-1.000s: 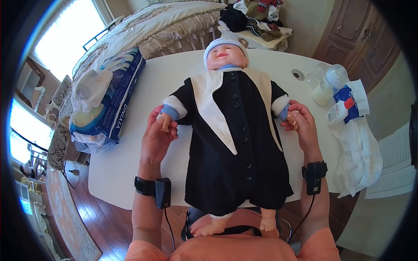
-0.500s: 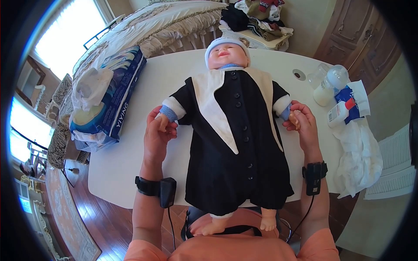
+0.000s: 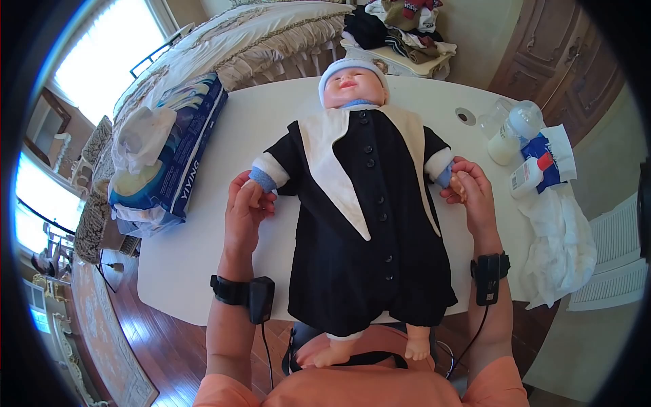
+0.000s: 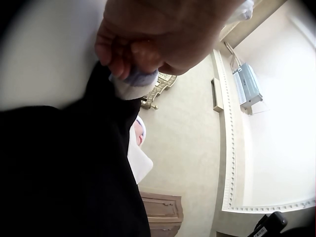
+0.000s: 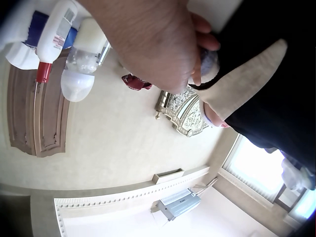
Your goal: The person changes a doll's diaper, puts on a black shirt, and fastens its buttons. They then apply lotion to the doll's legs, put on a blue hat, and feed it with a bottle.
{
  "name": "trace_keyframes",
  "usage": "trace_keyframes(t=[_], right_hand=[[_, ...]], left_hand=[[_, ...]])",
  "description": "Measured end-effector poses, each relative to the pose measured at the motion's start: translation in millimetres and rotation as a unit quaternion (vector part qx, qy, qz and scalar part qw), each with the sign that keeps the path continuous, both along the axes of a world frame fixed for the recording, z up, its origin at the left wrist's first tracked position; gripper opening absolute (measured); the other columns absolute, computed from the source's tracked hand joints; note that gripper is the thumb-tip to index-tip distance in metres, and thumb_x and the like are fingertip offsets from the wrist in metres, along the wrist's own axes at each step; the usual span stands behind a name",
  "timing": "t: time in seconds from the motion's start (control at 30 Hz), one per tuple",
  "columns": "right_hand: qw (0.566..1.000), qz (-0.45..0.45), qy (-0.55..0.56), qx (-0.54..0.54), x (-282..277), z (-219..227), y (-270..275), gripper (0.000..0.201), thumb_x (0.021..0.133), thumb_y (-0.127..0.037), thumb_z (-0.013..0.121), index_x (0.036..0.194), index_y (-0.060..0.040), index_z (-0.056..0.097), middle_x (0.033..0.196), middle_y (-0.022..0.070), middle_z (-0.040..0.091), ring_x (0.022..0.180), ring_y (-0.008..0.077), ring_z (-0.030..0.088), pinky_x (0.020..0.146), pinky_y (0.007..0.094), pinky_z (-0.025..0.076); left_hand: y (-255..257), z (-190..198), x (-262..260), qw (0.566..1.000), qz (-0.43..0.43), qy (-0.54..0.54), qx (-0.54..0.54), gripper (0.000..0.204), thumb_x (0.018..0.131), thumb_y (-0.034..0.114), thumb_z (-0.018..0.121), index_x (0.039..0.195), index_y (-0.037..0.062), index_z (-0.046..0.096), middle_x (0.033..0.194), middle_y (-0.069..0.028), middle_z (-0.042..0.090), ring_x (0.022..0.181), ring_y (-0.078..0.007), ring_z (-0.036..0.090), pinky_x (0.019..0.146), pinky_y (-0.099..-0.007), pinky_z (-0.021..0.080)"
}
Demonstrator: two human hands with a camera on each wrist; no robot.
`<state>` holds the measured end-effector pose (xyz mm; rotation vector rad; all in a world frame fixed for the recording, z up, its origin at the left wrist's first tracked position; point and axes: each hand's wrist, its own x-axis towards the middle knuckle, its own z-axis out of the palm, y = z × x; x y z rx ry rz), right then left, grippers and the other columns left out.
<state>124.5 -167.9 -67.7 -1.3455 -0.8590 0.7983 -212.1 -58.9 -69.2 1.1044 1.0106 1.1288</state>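
Observation:
A baby doll (image 3: 355,89) lies on its back on the white table (image 3: 264,292), its feet past the near edge. It wears a pale knit hat (image 3: 332,70) and a black buttoned outfit (image 3: 339,271) with a wide cream collar (image 3: 336,173). My left hand (image 3: 245,216) pinches the doll's hand at the left, just below its blue cuff (image 3: 266,179). At the other side, my right hand (image 3: 478,198) holds the doll's other hand (image 3: 460,186) between thumb and fingers. Both of the doll's arms are spread outward. In the left wrist view my fingers (image 4: 116,59) cover most of that small hand.
At the left edge stands a blue diaper pack (image 3: 193,156) with white wipes packaging on it. On the right are a milk bottle (image 3: 502,146), a white bottle with a red cap (image 3: 525,178), and crumpled white cloth (image 3: 559,237). A bed (image 3: 271,34) stands behind.
My left wrist has turned slightly, and the left-side doll hand has tilted and is now more covered by my fingers. My right hand keeps its hold with hardly any movement.

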Motion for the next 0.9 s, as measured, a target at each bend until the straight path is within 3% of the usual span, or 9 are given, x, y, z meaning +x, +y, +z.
trace_keyframes(t=[0.4,0.67,0.9], right_hand=[[1.0,-0.006,-0.005,0.003,0.1,-0.3,-0.1,0.019,0.084,-0.021,0.045,0.093,-0.0055,0.052,0.115,0.0068,0.048,0.063,0.0122,0.058,0.055,0.0216,0.044],[1.0,-0.02,-0.006,0.002,-0.5,-0.6,0.3,0.019,0.084,-0.021,0.046,0.094,-0.0061,0.052,0.114,0.0067,0.049,0.063,0.0122,0.058,0.055,0.0216,0.044],[0.999,-0.043,-0.003,-0.029,-0.9,-0.9,0.6,0.025,0.081,-0.023,0.052,0.098,-0.0045,0.049,0.09,0.0074,0.056,0.063,0.0123,0.059,0.054,0.0212,0.044]], left_hand=[[0.9,-0.1,-0.3,1.0,-0.013,-0.015,0.0,0.036,0.082,0.025,0.045,0.111,0.005,0.037,0.076,-0.0087,0.055,0.061,-0.0107,0.05,0.059,-0.0233,0.04],[4.2,-6.1,-5.2,1.0,-0.018,-0.013,0.016,0.031,0.089,0.03,0.04,0.109,0.0059,0.04,0.073,-0.0062,0.053,0.058,-0.01,0.046,0.055,-0.0204,0.037],[3.2,-6.9,-0.9,0.998,-0.019,-0.051,-0.008,0.029,0.088,0.025,0.046,0.11,0.0079,0.038,0.077,-0.0075,0.055,0.064,-0.0099,0.049,0.054,-0.021,0.038]])
